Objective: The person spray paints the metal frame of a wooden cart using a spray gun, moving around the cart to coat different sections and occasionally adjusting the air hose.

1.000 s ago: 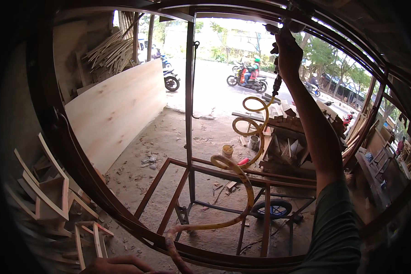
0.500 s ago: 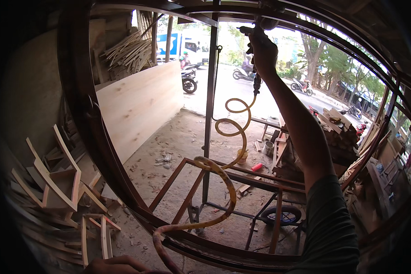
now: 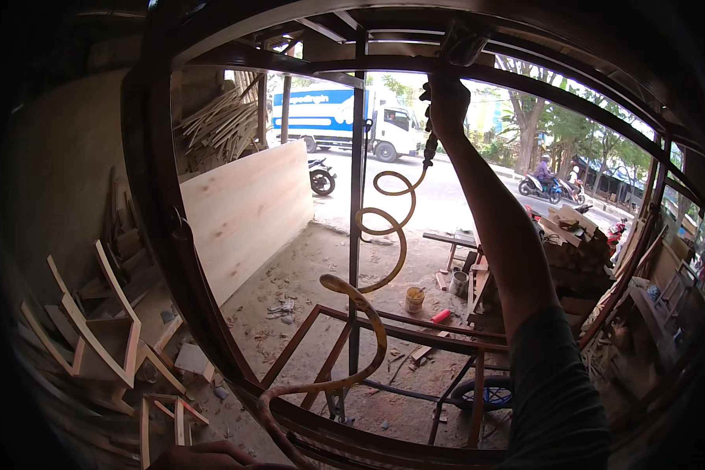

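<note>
So the thing in play is a dark tool (image 3: 464, 47) way up at the top of the view, up near the overhead bars of a brown frame (image 3: 291, 345). The right hand (image 3: 450, 103) has its grip wrapped around the lower part of it, fingers closed, arm raised almost straight; the top end is pretty dark, so I can't say if it's touching the bars. Off its bottom end hangs a yellow hose (image 3: 381, 333), looping down in a few loose coils in front of the frame's upright and then running to the lower edge. The left hand (image 3: 209, 456) only just shows down there, right near the hose, and I honestly can't tell if its grip is on anything. Inside the lower part of the frame you can see a small wheel (image 3: 489, 392) with a bit of blue in it. On the dusty ground past that there's a yellowish tub (image 3: 414, 299), a grey can (image 3: 459, 283) and a red object (image 3: 441, 316). A big pale board (image 3: 251, 215) leans on the left, with curved wooden pieces (image 3: 134, 352) heaped nearer the camera. Right side has a stack of wood offcuts (image 3: 576, 235). Out on the road: a blue and white truck (image 3: 337, 117) plus a couple of motorbikes (image 3: 542, 186).
</note>
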`<state>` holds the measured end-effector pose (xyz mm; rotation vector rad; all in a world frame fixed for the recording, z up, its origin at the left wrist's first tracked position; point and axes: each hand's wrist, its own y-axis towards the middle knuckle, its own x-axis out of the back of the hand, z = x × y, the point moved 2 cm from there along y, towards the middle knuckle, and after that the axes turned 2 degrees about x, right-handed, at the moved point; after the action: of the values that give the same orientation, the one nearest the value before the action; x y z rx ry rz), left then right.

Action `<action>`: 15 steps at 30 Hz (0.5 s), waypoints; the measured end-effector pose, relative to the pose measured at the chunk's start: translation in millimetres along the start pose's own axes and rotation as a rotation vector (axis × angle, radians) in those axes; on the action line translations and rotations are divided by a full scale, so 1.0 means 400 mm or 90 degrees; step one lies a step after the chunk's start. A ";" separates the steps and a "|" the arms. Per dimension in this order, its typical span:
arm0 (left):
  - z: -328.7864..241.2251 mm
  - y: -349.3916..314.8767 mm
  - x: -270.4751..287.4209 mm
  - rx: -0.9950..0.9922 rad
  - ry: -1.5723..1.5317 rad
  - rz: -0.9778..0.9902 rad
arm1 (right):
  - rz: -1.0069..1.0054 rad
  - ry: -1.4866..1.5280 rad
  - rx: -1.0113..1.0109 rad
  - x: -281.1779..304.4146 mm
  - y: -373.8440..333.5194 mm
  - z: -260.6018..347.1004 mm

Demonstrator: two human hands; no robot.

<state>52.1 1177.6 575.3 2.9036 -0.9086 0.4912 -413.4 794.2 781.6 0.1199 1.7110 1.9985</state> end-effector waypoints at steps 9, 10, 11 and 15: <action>0.004 0.039 -0.006 0.006 -0.005 0.055 | -0.076 -0.150 0.277 0.216 0.114 0.007; 0.001 0.047 -0.009 0.004 -0.008 0.067 | -0.083 -0.162 0.321 0.250 0.129 0.008; -0.005 0.055 -0.013 0.004 -0.010 0.076 | -0.084 -0.143 0.255 0.279 0.131 0.008; -0.031 0.095 -0.043 -0.028 -0.007 0.101 | -0.097 -0.208 0.103 0.396 0.151 0.057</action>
<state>14.0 1157.6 580.1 2.8120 -1.1415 0.4593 -561.5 877.2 803.5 0.3425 1.6136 1.6278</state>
